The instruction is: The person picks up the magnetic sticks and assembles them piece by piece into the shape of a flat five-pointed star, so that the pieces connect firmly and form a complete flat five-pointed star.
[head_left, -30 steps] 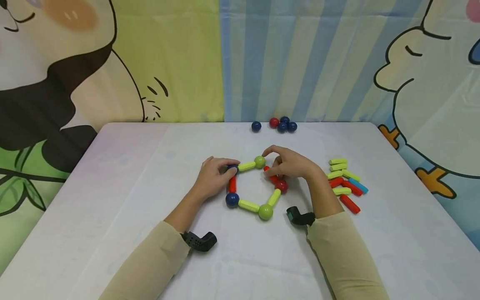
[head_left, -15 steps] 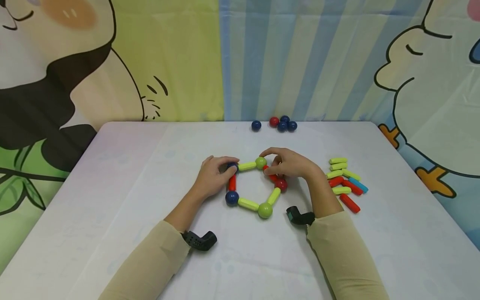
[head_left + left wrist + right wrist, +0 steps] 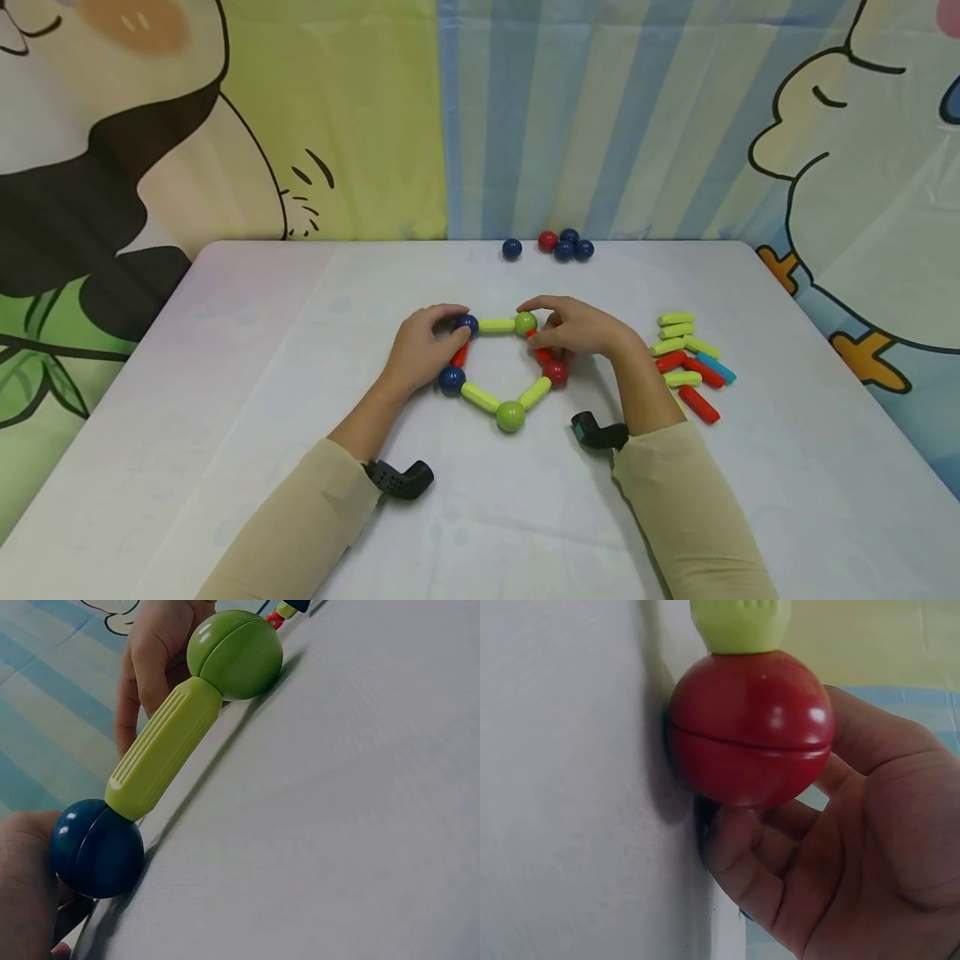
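Observation:
Balls and short rods join in a six-sided ring on the table, seen whole in the head view. My left hand (image 3: 422, 346) holds the far-left blue ball (image 3: 467, 324) between thumb and fingers. A yellow-green rod (image 3: 163, 750) runs from that ball to the far green ball (image 3: 236, 654). My right hand (image 3: 581, 325) pinches the red rod (image 3: 542, 355), with the index finger reaching over the green ball. That rod meets the red ball (image 3: 751, 729). A green ball (image 3: 511, 416) forms the near corner; another blue ball (image 3: 452, 381) forms the left one.
Several loose yellow-green rods (image 3: 677, 319), red rods (image 3: 699, 404) and a blue rod (image 3: 716, 368) lie to the right. At the far table edge are several blue balls (image 3: 512, 249) and a red ball (image 3: 548, 242). A printed curtain (image 3: 600, 117) hangs behind the white table (image 3: 300, 400).
The red rod's end has come up against the far green ball. The ring's near side has swung left, and the far green ball has shifted slightly right. Both hands keep their hold.

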A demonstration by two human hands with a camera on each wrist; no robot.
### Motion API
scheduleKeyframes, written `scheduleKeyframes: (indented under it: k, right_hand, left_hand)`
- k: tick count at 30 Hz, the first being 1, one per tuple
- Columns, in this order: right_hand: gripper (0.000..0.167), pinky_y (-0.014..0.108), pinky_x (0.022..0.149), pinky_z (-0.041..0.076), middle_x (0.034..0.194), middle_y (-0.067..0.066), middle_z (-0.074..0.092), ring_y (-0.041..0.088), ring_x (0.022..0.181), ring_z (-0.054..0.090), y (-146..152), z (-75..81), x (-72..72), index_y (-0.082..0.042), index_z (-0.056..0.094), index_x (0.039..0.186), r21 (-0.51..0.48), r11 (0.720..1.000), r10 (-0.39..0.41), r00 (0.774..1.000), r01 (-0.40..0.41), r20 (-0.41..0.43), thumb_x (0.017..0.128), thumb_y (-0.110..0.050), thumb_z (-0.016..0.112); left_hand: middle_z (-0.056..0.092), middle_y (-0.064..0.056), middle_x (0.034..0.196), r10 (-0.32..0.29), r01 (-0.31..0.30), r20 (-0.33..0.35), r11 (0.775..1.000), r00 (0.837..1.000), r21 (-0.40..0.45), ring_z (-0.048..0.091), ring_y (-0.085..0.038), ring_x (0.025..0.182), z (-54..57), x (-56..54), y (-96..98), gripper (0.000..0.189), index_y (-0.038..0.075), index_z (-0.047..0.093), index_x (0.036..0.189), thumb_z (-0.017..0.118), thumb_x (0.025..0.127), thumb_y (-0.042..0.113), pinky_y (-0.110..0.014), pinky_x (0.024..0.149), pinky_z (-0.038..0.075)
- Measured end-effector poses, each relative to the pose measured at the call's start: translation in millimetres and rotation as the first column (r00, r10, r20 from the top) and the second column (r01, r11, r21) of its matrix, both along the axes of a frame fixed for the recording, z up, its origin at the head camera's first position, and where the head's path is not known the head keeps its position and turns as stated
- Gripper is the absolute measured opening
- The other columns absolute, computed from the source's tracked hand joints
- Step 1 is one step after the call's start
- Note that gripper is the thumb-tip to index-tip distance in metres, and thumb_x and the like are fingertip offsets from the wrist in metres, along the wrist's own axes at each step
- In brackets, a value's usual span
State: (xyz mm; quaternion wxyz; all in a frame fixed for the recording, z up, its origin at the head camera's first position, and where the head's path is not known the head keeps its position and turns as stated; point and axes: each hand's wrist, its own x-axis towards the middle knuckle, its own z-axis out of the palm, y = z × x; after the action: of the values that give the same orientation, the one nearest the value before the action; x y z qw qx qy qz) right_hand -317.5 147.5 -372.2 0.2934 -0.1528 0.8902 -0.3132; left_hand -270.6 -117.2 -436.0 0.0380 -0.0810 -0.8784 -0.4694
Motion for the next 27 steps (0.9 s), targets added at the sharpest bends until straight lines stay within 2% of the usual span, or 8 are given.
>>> scheduleKeyframes:
  k: [6,12,17,27]
  right_hand:
    - [0.057,0.032,0.075,0.052,0.102,0.013,0.062,0.024,0.08,0.063,0,-1.1,0.4,-0.025,0.049,0.15,0.005,1.0,-0.019,1.0,0.019,0.014,0.097,-0.03,0.069]
    - [0.057,0.032,0.074,0.056,0.103,0.013,0.062,0.024,0.078,0.065,2,-0.4,0.9,-0.025,0.048,0.147,0.008,0.998,-0.068,0.997,0.068,0.039,0.096,-0.03,0.071]
    - [0.057,0.032,0.074,0.056,0.103,0.013,0.061,0.025,0.078,0.064,7,-0.6,2.9,-0.026,0.048,0.148,-0.003,0.997,-0.08,0.996,0.08,0.048,0.096,-0.029,0.071]
    - [0.061,0.032,0.076,0.054,0.111,0.014,0.061,0.025,0.084,0.064,10,1.7,7.4,-0.026,0.043,0.154,0.017,0.998,-0.059,0.998,0.059,0.007,0.099,-0.034,0.068]
  left_hand:
    - [0.068,-0.005,0.138,-0.017,0.017,0.001,1.0,1.0,-0.019,0.057,-0.027,0.133,-0.3,0.0,-1.1,0.04,0.016,0.068,0.136,0.068,0.099,0.028,-0.047,0.116,0.04]
    - [0.063,-0.007,0.146,-0.097,0.095,-0.017,0.991,0.995,-0.093,0.053,-0.028,0.141,1.3,-2.6,-2.2,0.054,0.019,0.061,0.145,0.072,0.094,0.032,-0.053,0.125,0.023]
    - [0.06,-0.007,0.15,-0.16,0.156,-0.02,0.979,0.987,-0.13,0.05,-0.028,0.144,2.5,-4.1,-2.6,0.061,0.018,0.057,0.149,0.073,0.09,0.027,-0.056,0.128,0.011]
    - [0.058,-0.008,0.151,-0.192,0.19,-0.011,0.975,0.981,-0.118,0.049,-0.028,0.145,2.7,-4.0,-5.8,0.062,0.017,0.056,0.15,0.072,0.091,0.026,-0.054,0.129,0.008]
